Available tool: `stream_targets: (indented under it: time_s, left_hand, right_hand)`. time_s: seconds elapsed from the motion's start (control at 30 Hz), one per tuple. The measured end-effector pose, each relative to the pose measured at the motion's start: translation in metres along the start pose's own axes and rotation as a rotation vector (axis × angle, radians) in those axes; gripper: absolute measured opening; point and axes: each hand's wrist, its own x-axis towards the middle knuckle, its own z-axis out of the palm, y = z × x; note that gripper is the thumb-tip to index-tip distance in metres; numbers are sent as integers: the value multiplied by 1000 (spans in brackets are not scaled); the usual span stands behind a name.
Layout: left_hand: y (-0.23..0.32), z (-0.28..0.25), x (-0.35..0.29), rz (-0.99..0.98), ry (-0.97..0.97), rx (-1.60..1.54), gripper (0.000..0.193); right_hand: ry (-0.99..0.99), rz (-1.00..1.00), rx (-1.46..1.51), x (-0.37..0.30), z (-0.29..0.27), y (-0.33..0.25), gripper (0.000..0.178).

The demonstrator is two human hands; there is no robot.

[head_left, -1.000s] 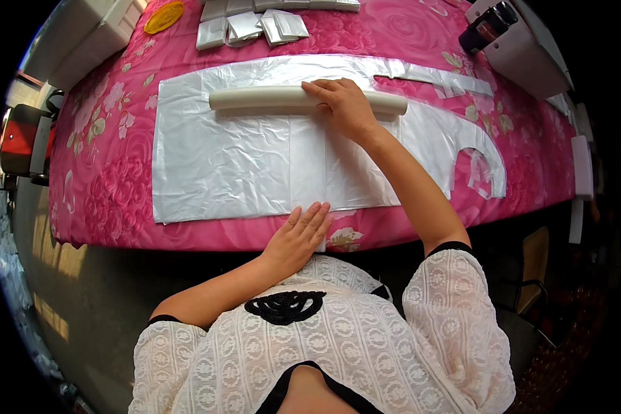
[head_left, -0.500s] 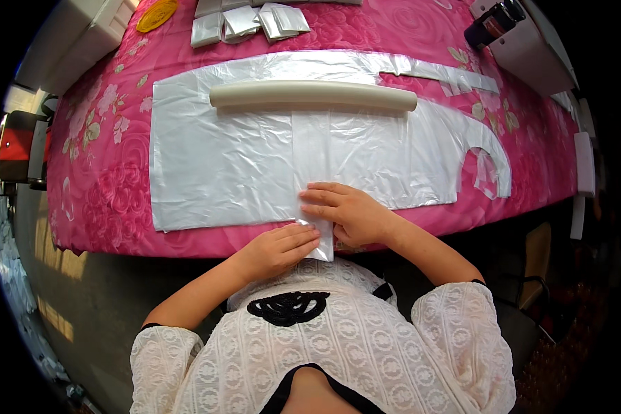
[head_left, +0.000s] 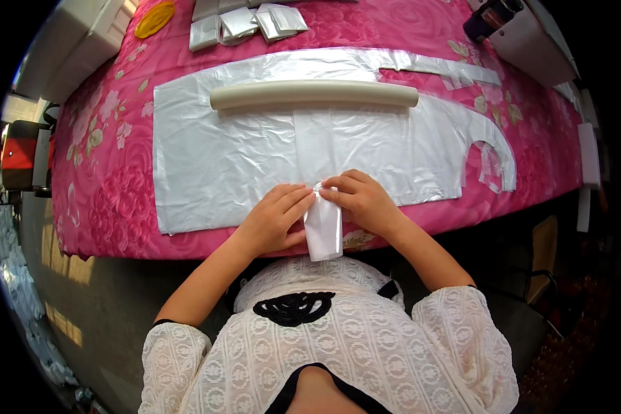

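A stack of thin white plastic aprons (head_left: 221,159) lies flat across the table, with neck loops and cut-outs at the right end. A long cream tube (head_left: 314,95) rests crosswise on its far part. At the near edge a narrow folded plastic apron (head_left: 323,234) runs toward me, its near end hanging over the table edge. My left hand (head_left: 274,215) grips its left side at the upper fold, fingertips on top and thumb lower down. My right hand (head_left: 366,201) pinches the same fold from the right. The fingertips of both hands nearly meet.
Several folded white plastic packets (head_left: 240,23) lie at the far side, near a yellow coiled ring (head_left: 155,18). White boxes (head_left: 79,45) stand at the far left. A dark jar (head_left: 492,19) is by another white box (head_left: 531,52) at right. The pink flowered cloth (head_left: 110,193) covers the table.
Both hands have moved up, away from me, along the narrow strip. Its near part is now folded over, showing a whiter, smoother face. The tube and the stack stay in place.
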Motion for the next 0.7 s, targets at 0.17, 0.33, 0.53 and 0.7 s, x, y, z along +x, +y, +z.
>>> stream_targets:
  time_s: [0.17,0.33,0.53,0.7]
  left_hand:
    - [3,-3,15,-415,142,-400,38]
    - [-4,-2,33,-614,413,-615,32]
    - [19,19,28,-269,-52,179,71]
    - [19,33,23,-327,-84,216,88]
  right_hand:
    - [53,480,314,20,-5,3,15]
    - [-95,825,388,44,-12,12,27]
    - [-178,892,478,51,-13,20,25]
    - [69,757,215,30,-5,-1,34]
